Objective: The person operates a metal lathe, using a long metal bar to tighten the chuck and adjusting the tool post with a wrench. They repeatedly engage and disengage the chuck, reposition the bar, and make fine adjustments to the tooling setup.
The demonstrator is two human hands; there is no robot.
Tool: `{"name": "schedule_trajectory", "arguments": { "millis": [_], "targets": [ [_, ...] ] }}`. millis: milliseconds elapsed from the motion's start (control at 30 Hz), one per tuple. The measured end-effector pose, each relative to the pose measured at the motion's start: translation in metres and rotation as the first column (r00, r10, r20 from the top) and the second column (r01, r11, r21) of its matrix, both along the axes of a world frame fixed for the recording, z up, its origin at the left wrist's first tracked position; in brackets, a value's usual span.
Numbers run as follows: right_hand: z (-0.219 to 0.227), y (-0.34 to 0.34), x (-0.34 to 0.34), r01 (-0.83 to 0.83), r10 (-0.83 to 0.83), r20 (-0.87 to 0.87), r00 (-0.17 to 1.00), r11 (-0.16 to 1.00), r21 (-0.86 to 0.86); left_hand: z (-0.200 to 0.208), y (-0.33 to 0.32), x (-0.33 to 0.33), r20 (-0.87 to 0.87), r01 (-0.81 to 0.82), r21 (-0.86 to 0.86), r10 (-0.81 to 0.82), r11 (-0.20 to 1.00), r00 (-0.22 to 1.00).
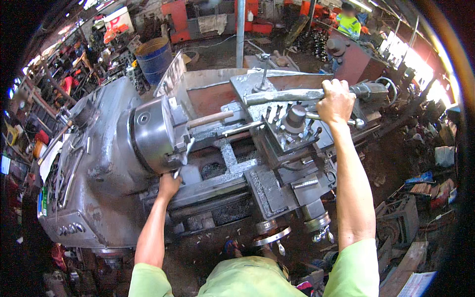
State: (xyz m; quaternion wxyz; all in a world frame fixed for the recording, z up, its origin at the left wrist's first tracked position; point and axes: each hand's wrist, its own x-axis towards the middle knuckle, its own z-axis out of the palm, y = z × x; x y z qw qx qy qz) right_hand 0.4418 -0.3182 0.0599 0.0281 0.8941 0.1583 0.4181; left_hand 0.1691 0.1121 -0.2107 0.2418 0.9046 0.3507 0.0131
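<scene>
- Your right hand [336,101] is closed in a fist around a pale bar [284,96], which lies across the view above the tool post [295,120].
- Your left hand [169,186] is at the underside of the steel chuck [153,131], fingers bent (whether they grip anything, you can't tell from here).
- A brown rod [210,119] sticks out from the chuck's face toward the tool post.
- The handwheel [272,236] sits below, nearer your body.
</scene>
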Motion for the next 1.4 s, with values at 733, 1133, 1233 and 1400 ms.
{"name": "schedule_trajectory", "arguments": {
  "millis": [733, 1133, 1233, 1400],
  "targets": [
    [0.000, -0.001, -0.002, -0.030, 0.030, -0.026, 0.999, 1.000, 0.001, -0.006, -0.035, -0.069, 0.271, -0.225, 0.346, 0.133, 0.911, 0.954],
    [-0.001, -0.001, -0.005, 0.003, -0.005, 0.032, 0.999, 0.998, 0.067, 0.264, -0.027, 0.100, 0.434, 0.270, 0.557, -0.553, 0.785, 0.712],
    [-0.002, -0.001, -0.003, 0.036, -0.037, 0.002, 0.999, 0.997, 0.067, 0.276, 0.008, 0.170, -0.066, 0.554, 0.317, -0.564, 0.770, 0.823],
    [-0.003, -0.002, -0.003, -0.027, 0.028, -0.007, 1.000, 0.998, 0.058, 0.265, 0.026, 0.206, -0.285, 0.603, 0.217, -0.541, 0.767, 0.791]
  ]
}}
